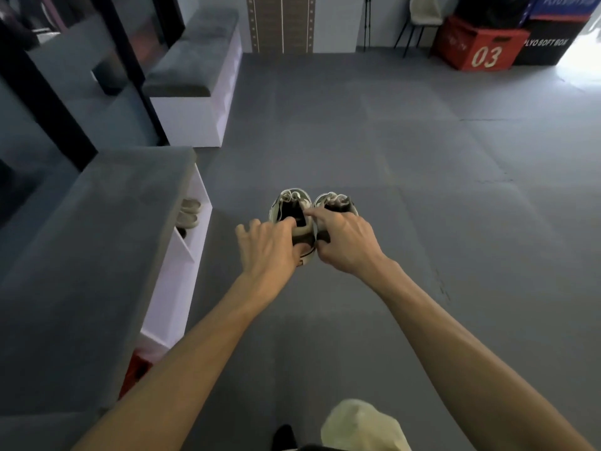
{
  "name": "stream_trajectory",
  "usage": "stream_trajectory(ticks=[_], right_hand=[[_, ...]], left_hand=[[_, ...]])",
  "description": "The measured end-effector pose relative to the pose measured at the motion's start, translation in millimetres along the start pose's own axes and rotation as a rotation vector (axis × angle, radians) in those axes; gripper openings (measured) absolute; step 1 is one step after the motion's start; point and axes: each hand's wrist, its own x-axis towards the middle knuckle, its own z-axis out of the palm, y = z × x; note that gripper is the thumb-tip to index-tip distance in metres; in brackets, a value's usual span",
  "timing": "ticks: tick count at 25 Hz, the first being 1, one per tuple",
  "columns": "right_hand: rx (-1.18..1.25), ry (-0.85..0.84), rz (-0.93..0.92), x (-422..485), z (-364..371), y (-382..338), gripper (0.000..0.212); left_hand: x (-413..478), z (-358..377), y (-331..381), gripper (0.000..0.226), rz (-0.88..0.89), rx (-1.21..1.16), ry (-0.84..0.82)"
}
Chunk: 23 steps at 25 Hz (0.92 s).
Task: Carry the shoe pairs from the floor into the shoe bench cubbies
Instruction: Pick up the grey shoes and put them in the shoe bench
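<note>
A pair of pale sneakers with dark insides and white laces stands side by side on the grey floor mat, toes pointing away from me. My left hand (271,247) grips the heel collar of the left sneaker (291,203), thumb at the heel and a finger inside the opening. My right hand (344,239) grips the right sneaker (336,200) the same way, its forefinger stretched toward the left shoe. The white shoe bench (175,271) with a grey cushion stands at my left; a beige pair (188,211) lies in one cubby.
A second white bench (201,122) with a grey cushion stands farther back on the left. Red (478,43) and black plyo boxes sit at the far right corner beside a chair. Something red (136,369) shows in a lower cubby near me. Grey floor mats spread around the shoes.
</note>
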Motion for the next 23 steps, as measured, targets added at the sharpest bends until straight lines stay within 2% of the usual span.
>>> stream_trajectory(ticks=[7,14,18,23], right_hand=[[0.064,0.097,-0.034,273.5,23.1,147.7,0.065],[0.064,0.021,-0.146,552.6,10.1,277.0,0.064],[0.034,-0.001,-0.184,712.4,28.3,353.4,0.065],[-0.004,0.003,-0.134,917.6,50.6,457.7,0.066]], left_hand=[[301.9,69.9,18.6,0.026,-0.007,-0.011,0.024],[590.4,110.3,43.6,0.027,-0.101,0.029,0.054],[757.7,154.8,45.3,0.028,-0.104,0.047,0.085],[989.4,220.9,48.8,0.029,-0.064,0.038,0.084]])
